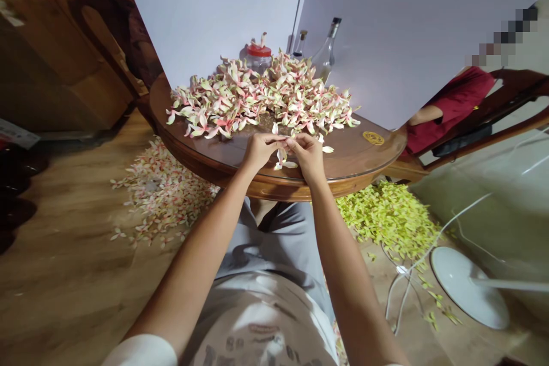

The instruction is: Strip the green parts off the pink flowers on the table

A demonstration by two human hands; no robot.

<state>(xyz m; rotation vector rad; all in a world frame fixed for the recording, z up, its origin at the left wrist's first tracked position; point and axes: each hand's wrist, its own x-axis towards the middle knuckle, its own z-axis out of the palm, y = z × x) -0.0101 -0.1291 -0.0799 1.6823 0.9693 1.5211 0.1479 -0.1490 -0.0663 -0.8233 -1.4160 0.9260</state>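
- I pinch a small pink-and-white petalled flower [283, 139], mostly hidden, between left hand [259, 151] and right hand [307, 151] — probably light, soft, easily creased; best held by its base.
- Beneath: a curved, glossy brown wooden table [343, 154].
- Beyond: heaped pink-and-white flowers [240, 97].

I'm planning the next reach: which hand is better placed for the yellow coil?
Probably the right hand: it is nearer the yellow coil, on its own side; the left hand is farther.

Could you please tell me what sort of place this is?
Probably a room in a home, judging by the wooden table, the wooden chair at right and the wood-look floor.
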